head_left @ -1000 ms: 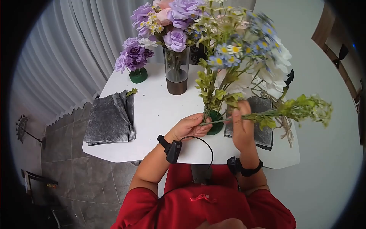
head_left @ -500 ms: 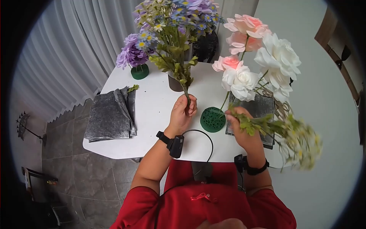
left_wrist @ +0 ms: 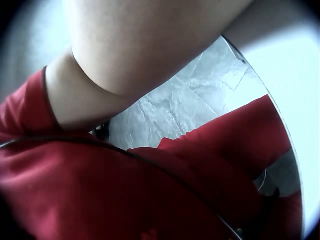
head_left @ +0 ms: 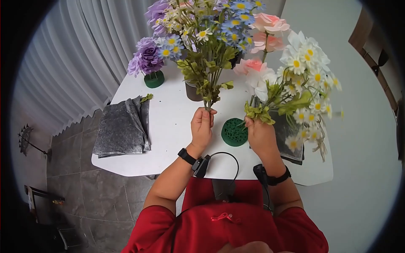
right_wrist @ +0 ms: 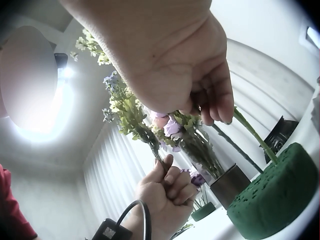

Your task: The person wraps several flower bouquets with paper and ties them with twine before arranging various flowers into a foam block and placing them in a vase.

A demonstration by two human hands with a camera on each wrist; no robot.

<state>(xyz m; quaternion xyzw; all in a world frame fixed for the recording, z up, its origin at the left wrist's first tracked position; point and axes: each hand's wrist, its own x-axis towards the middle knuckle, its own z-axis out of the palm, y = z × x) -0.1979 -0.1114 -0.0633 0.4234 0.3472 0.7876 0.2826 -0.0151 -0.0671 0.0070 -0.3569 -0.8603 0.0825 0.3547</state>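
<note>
1. Head view: the left hand [head_left: 201, 126] is curled round the lower stem of a blue daisy spray [head_left: 206, 46], holding it upright above the white bench [head_left: 168, 126]. The right hand [head_left: 259, 135] grips the stem of a white daisy spray [head_left: 306, 80], which leans away to the right. A green foam block [head_left: 234, 132] sits on the bench between the two hands. Folded grey paper [head_left: 121, 130] lies at the bench's left side; a dark vase [head_left: 193, 92] stands behind the left hand.
2. Left wrist view: only a forearm, a red shirt [left_wrist: 100, 195] and grey floor show; the hand is out of sight.
3. Right wrist view: the right hand [right_wrist: 175, 65] pinches a green stem just above the foam block [right_wrist: 272, 192]; the left hand [right_wrist: 162, 192] clasps its stem beyond.
</note>
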